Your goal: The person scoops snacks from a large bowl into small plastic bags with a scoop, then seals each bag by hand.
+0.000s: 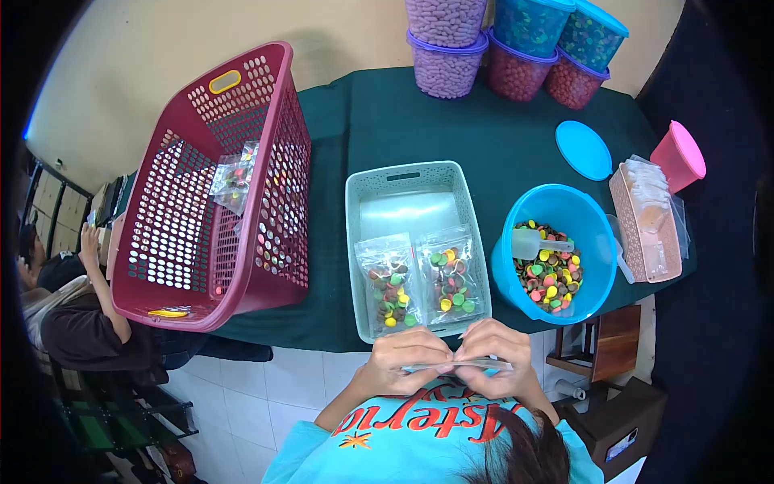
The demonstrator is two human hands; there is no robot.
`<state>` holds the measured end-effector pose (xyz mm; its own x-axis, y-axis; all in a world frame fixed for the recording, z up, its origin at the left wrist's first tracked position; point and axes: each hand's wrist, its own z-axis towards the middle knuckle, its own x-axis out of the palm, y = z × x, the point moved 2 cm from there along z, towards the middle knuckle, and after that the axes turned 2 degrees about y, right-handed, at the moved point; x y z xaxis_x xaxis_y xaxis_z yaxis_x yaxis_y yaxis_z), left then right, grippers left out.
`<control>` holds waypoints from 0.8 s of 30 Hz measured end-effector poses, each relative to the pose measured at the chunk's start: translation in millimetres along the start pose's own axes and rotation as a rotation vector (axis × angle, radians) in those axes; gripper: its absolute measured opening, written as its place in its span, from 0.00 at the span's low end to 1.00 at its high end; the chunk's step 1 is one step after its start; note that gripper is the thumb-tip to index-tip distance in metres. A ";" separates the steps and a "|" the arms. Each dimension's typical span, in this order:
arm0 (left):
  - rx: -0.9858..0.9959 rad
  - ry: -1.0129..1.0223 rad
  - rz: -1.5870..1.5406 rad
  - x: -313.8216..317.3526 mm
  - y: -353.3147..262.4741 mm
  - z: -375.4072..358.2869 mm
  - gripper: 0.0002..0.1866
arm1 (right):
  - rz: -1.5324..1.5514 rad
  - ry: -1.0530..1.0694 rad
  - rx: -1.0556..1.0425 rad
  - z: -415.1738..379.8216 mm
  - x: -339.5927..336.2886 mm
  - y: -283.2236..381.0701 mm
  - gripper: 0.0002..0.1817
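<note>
My left hand (407,353) and my right hand (500,355) are close together in front of my chest, just off the table's near edge. Between them they pinch a thin clear plastic bag (493,365), seen almost edge-on; its contents, if any, cannot be made out. Just beyond my hands is a pale green tray (355,242). Inside its near half lie two clear bags of colourful candies, a left bag (389,282) and a right bag (451,278). To the right, a blue tub (597,274) holds loose brown, yellow, green and pink candies with a translucent scoop (532,244) in them.
A large maroon basket (278,202) at left contains filled bags (234,179). Several lidded tubs (447,68) are stacked at the back. A blue lid (584,150), a pink container (676,157) and a pink basket (663,262) with plastic bags are at right. Another person (89,323) sits left.
</note>
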<state>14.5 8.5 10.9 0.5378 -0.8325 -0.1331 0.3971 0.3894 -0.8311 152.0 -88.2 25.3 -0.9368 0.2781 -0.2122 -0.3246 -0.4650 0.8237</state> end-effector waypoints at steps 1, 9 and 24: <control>0.010 0.009 0.010 0.5 0.1 0.9 0.08 | 0.001 0.018 0.035 1.5 0.1 1.3 0.11; 0.023 0.028 0.118 -19.5 1.1 0.4 0.09 | -0.121 0.022 -0.003 9.5 12.5 -1.3 0.09; 0.043 -0.002 0.231 -44.9 -17.0 -10.2 0.07 | -0.110 0.111 0.022 6.2 0.5 13.7 0.09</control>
<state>-24.0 35.2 25.5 0.6200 -0.7181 -0.3161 0.2944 0.5863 -0.7547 147.9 -89.3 39.7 -0.9048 0.2315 -0.3574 -0.4243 -0.4182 0.8032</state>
